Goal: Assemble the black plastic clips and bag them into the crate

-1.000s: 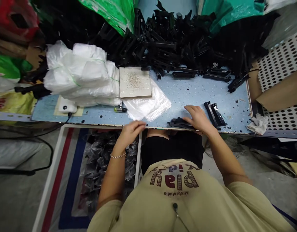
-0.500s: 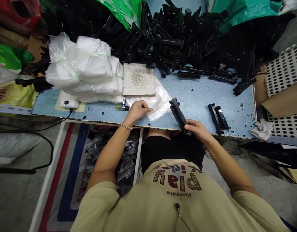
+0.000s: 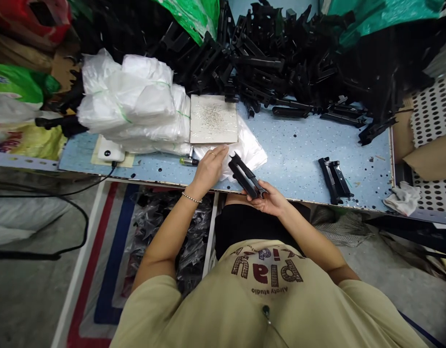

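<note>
My right hand (image 3: 269,199) grips the lower end of a black plastic bracket-like part (image 3: 246,175), a long frame with a slot down its middle. The part is tilted, its far end pointing up and left over clear plastic bags (image 3: 254,151). My left hand (image 3: 209,169) lies over the left side of these bags with its fingers stretched out, the tips at the front edge of a pale square board (image 3: 212,121) strewn with tiny bits. Nothing shows in its grasp. A similar black part (image 3: 334,180) lies on the table to the right.
A big heap of black parts (image 3: 273,67) covers the back of the blue speckled table (image 3: 295,140). Bundled plastic bags (image 3: 130,104) stand at the left, near a white corded device (image 3: 110,150). A crate of bagged black parts (image 3: 161,217) sits below the table edge.
My right hand has brought the black part leftward and turned it so its slotted side shows. My left hand has moved forward to the board's edge, and its curled fingers have straightened.
</note>
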`<state>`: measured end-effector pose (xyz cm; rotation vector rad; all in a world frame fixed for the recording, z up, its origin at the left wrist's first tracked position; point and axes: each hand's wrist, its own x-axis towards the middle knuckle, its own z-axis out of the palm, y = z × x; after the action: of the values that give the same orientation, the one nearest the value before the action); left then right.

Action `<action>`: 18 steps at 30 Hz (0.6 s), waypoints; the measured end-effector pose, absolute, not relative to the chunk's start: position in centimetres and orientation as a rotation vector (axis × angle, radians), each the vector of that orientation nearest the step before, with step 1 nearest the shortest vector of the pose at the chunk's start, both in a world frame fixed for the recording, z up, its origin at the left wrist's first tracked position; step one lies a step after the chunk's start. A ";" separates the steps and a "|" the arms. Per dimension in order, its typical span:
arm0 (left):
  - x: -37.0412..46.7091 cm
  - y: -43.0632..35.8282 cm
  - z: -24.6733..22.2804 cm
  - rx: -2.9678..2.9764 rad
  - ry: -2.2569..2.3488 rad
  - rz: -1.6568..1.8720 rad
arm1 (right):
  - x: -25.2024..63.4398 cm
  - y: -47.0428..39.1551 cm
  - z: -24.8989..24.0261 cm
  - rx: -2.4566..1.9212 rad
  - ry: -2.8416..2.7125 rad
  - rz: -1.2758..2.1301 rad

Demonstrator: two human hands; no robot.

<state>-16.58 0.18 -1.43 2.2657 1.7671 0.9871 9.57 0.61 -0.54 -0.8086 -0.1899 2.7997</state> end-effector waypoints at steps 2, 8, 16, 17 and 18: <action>-15.1 -0.9 -0.8 2.350 1.678 0.994 | 8.3 1.3 -0.4 -0.749 -0.081 2.839; -10.9 -5.3 1.7 2.315 1.360 1.162 | 6.9 1.4 -0.1 -0.860 -0.441 2.587; -10.8 -7.9 1.6 2.310 1.371 1.190 | 9.2 -0.4 0.3 -0.721 -0.398 2.571; -10.3 -8.1 1.6 2.315 1.316 1.184 | 9.0 -0.5 0.3 -0.826 -0.488 2.483; -9.7 -8.2 1.6 2.324 1.256 1.180 | 8.9 -0.7 0.3 -0.955 -0.634 2.381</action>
<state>-9.73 -8.23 1.59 2.3238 1.2557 1.1802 8.89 -0.68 0.28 -0.9551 -0.6345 2.3812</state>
